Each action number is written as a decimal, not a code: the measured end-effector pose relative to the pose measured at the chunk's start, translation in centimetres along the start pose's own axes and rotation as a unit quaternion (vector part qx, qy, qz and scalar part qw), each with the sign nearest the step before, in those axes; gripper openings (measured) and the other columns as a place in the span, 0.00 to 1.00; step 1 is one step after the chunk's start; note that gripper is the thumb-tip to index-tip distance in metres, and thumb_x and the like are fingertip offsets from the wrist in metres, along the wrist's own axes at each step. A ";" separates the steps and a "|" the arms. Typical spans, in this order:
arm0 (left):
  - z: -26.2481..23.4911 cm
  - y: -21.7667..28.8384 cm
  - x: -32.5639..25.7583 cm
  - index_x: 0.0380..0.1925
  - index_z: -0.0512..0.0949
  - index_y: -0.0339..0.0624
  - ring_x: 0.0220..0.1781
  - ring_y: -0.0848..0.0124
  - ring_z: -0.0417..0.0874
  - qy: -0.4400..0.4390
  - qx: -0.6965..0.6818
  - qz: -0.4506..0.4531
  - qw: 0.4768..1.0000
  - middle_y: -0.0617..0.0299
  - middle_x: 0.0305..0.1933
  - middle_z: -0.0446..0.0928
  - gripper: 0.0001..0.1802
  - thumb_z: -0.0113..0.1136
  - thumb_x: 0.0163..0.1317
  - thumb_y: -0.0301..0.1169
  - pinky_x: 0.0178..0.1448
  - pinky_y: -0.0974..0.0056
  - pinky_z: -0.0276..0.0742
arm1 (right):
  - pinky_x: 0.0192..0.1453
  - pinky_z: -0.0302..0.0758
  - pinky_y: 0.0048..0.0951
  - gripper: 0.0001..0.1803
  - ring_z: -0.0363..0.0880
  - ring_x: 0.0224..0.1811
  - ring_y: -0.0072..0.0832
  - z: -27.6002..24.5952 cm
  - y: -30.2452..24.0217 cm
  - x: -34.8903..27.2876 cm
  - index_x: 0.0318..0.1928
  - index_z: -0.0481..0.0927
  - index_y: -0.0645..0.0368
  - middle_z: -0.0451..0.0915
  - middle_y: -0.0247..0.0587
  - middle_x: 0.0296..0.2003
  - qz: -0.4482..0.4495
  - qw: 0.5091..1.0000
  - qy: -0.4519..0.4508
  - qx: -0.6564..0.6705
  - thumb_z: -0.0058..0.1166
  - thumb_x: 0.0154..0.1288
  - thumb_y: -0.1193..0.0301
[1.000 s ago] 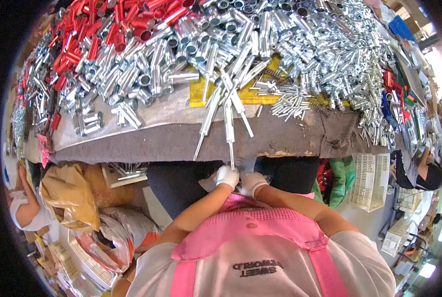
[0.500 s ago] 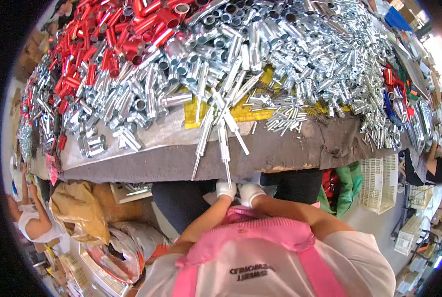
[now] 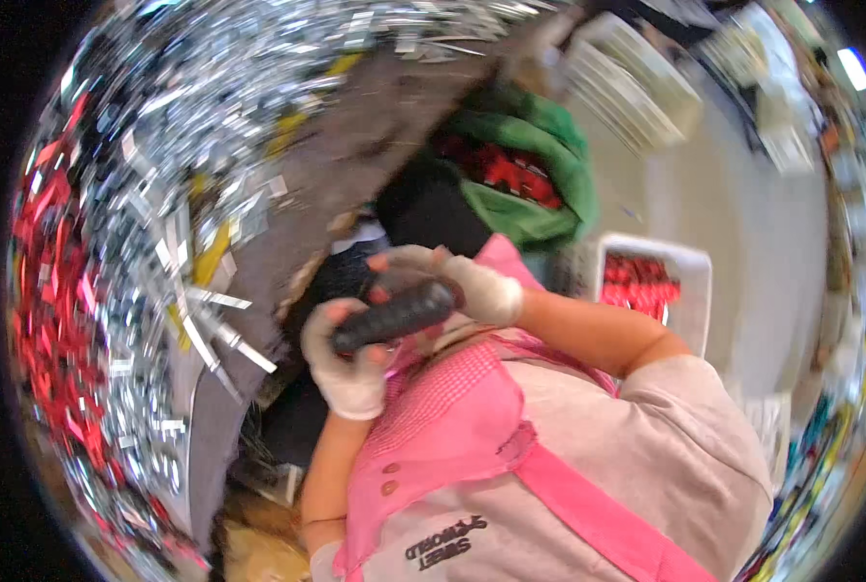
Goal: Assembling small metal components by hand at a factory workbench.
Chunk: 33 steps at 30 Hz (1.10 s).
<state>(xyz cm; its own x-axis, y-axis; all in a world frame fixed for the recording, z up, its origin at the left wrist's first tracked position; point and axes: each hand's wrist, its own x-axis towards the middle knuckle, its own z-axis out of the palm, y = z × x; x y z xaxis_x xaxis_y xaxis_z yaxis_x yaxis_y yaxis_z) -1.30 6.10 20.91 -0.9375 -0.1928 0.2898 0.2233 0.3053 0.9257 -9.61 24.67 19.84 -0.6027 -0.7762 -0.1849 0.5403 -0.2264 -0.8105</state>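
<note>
Both my hands wear white gloves and grip one dark grey cylindrical part (image 3: 394, 315) held close in front of my chest. My left hand (image 3: 345, 364) wraps its lower end. At the upper end sits my right hand (image 3: 476, 286), fingers curled over it. To the left, a workbench (image 3: 287, 209) carries a big heap of shiny metal tubes (image 3: 161, 194) and red parts (image 3: 49, 291). I wear a pink apron. The picture is tilted and blurred.
A green bag (image 3: 535, 179) holding red pieces sits beyond the bench edge. A white crate (image 3: 651, 281) of red parts stands on the pale floor at the right. Stacked white trays (image 3: 627, 78) lie farther back.
The view has swung sharply to the right and tilted. My hands have come away from the bench edge and up to my chest, now holding a dark cylinder instead of a metal tube.
</note>
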 end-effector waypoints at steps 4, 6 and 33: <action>5.9 8.0 4.5 0.60 0.59 0.38 0.48 0.65 0.73 -0.114 -0.158 0.054 0.979 0.50 0.49 0.70 0.40 0.56 0.59 0.56 0.54 0.61 0.70 | 0.58 0.70 0.35 0.32 0.75 0.54 0.36 1.1 0.0 -4.8 0.61 0.65 0.58 0.77 0.46 0.50 -0.346 0.835 0.129 -0.408 0.58 0.53 0.80; 9.7 9.8 5.6 0.64 0.53 0.34 0.54 0.63 0.71 -0.163 -0.136 0.093 0.973 0.47 0.55 0.67 0.40 0.51 0.64 0.53 0.60 0.59 0.66 | 0.55 0.72 0.37 0.27 0.76 0.52 0.42 -0.1 -1.3 -7.8 0.55 0.69 0.63 0.77 0.51 0.47 -0.301 0.859 0.256 -0.325 0.58 0.51 0.80; -1.3 -7.1 -3.6 0.56 0.68 0.36 0.42 0.69 0.78 -0.177 0.149 -0.374 0.898 0.57 0.43 0.77 0.21 0.50 0.67 0.35 0.48 0.66 0.72 | 0.64 0.67 0.42 0.46 0.69 0.61 0.46 -37.1 26.3 -51.2 0.68 0.56 0.50 0.67 0.53 0.61 0.418 0.550 0.693 -0.208 0.59 0.50 0.53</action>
<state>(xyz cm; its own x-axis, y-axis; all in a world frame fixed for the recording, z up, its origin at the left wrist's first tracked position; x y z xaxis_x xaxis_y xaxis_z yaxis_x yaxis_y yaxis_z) 0.81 3.40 13.59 -0.8334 -0.1553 -0.5304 -0.5362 0.4597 0.7079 13.62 80.27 -12.64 -0.2700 0.7515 -0.6019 0.9613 0.2456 -0.1246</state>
